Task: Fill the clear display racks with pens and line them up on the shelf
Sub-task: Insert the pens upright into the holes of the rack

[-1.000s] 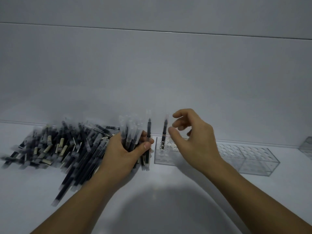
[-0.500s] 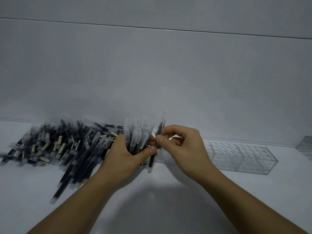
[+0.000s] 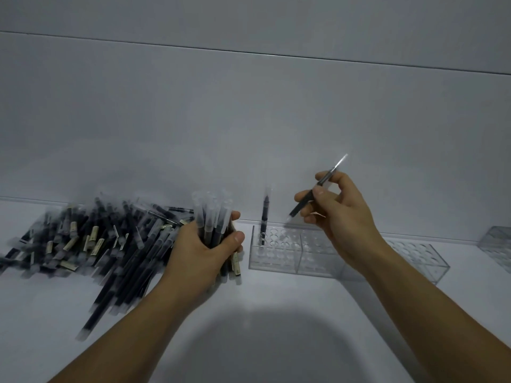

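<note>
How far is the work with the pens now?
Done: one dark clear-capped pen stands in the long clear plastic rack. In hand: the right hand pinches a single pen; the left hand grips a bundle. Left: the loose pen pile, nearly every rack hole.

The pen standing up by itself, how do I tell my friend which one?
On the white shelf, right of the heap of dark pens, sits a long clear plastic rack with round holes. At its left end one dark pen with a clear cap stands upright in a hole. All other pens lie in the heap or are held in the left hand or right hand.
</note>
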Available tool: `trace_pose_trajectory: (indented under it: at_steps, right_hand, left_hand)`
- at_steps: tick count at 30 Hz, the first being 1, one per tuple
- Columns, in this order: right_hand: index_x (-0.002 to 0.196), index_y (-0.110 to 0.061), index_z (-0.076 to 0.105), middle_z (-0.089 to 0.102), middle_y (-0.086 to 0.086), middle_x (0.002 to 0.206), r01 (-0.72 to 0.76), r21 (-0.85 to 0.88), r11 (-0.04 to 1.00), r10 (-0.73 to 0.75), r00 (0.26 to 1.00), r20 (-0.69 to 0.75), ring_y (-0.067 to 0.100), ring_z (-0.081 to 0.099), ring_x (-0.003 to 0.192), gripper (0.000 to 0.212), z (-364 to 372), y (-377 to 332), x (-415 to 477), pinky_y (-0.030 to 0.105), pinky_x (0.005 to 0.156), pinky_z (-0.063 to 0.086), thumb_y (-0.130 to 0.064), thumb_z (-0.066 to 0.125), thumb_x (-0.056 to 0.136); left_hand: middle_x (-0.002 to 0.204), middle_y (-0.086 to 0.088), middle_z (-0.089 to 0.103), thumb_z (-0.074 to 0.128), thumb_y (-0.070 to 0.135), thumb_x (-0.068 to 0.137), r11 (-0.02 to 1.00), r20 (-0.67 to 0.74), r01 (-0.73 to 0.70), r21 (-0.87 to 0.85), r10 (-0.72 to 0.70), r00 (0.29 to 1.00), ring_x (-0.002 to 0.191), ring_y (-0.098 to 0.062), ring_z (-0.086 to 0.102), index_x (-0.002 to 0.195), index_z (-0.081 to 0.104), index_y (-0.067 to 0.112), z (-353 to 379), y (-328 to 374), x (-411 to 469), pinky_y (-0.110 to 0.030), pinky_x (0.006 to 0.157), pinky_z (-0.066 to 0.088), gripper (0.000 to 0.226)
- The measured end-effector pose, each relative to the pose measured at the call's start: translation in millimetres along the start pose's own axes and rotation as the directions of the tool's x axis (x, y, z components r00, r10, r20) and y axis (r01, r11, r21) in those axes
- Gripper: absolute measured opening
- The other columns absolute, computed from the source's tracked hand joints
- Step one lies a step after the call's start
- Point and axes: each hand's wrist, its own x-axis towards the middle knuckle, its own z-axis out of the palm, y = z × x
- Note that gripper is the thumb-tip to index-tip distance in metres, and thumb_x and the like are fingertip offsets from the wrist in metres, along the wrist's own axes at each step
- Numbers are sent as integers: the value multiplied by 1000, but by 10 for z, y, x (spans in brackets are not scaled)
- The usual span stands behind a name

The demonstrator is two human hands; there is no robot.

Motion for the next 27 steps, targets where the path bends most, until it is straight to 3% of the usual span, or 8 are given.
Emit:
trace_pose_trajectory:
  at_steps: [2, 3, 5, 7, 11, 17, 23, 27]
  right_hand:
    - [120, -17, 53, 78, 6, 90, 53, -126, 991, -50, 998, 28, 16, 69, 75, 17, 70, -8, -5, 24, 66, 58, -9, 48, 107]
    - [120, -17, 53, 79, 4, 90, 69, -171, 983, -63, 997, 41, 17, 72, 80, 16, 107, 2, -13, 25, 68, 59, -10, 49, 107]
    - [120, -15, 53, 79, 4, 90, 83, -197, 977, -73, 996, 60, 19, 75, 86, 15, 158, 37, -30, 29, 71, 60, -9, 50, 106]
    - [118, -13, 53, 79, 6, 90, 93, -191, 977, -80, 994, 73, 22, 76, 86, 15, 170, 59, -29, 32, 72, 61, -7, 52, 105]
    - [114, -16, 59, 76, 11, 93, 171, -238, 956, -152, 984, 97, 25, 76, 82, 17, 160, 115, -14, 33, 69, 62, -6, 62, 100]
    - [107, -25, 70, 71, -12, 94, 297, -504, 811, -233, 954, 187, 10, 68, 84, 23, 176, 245, -7, 23, 74, 57, -7, 71, 93]
    - [108, -24, 71, 71, -11, 90, 309, -591, 745, -242, 951, 191, 3, 66, 87, 23, 196, 282, 31, 13, 74, 52, -6, 71, 93]
    - [100, -20, 71, 70, -11, 85, 374, -664, 647, -256, 928, 272, 8, 64, 83, 17, 209, 296, 31, 20, 75, 54, -5, 69, 91]
  left_hand:
    - [84, -28, 69, 71, -2, 87, 1000, -13, -7, 23, 7, 1000, 67, -33, 70, 102, 69, 0, -1, 1, 8, -59, 57, 59, 15]
    - [83, -27, 70, 72, -2, 86, 998, -21, -29, 47, 30, 999, 64, -28, 70, 100, 68, -5, -8, -1, 13, -47, 53, 59, 14]
    - [81, -24, 71, 73, -3, 85, 989, -20, -101, 106, 104, 994, 63, -17, 71, 98, 68, -9, -7, 17, 10, -23, 54, 55, 15]
    - [81, -19, 73, 72, -4, 85, 983, -10, -131, 132, 134, 991, 63, -12, 71, 97, 70, -9, -4, 34, 10, -15, 56, 53, 13]
    - [80, -13, 76, 69, -4, 86, 988, -7, -120, 98, 121, 993, 65, -14, 72, 98, 71, -8, 2, 35, 7, -16, 58, 55, 13]
    - [82, -8, 77, 67, -4, 87, 994, -24, -91, 60, 93, 995, 66, -15, 72, 98, 70, -4, 4, 47, 5, -19, 59, 56, 11]
    - [82, -4, 78, 67, -4, 87, 993, -21, -92, 74, 94, 995, 69, -16, 73, 95, 70, 1, 0, 59, 2, -19, 60, 56, 10]
    - [84, -11, 77, 67, -4, 85, 994, -23, -94, 54, 95, 995, 65, -14, 72, 95, 70, -3, 11, 65, -5, -19, 59, 56, 10]
